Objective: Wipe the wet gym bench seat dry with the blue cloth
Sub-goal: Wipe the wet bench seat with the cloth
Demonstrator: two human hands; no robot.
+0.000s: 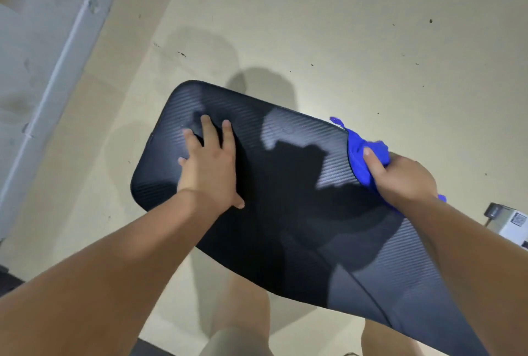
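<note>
The black ribbed gym bench seat (285,184) fills the middle of the head view, slanting from upper left to lower right. My left hand (210,165) lies flat on its left part, fingers spread, holding nothing. My right hand (400,175) is shut on the bunched blue cloth (358,152) and presses it against the seat's far right edge. Part of the cloth hangs over that edge and a corner shows below my wrist. Shadows of my arms and head cover the seat's centre.
Beige floor (343,27) surrounds the seat. A pale grey beam (57,69) runs diagonally along the left. A small white box with a dark part (511,220) sits on the floor at the right edge. My legs (240,312) show below the seat.
</note>
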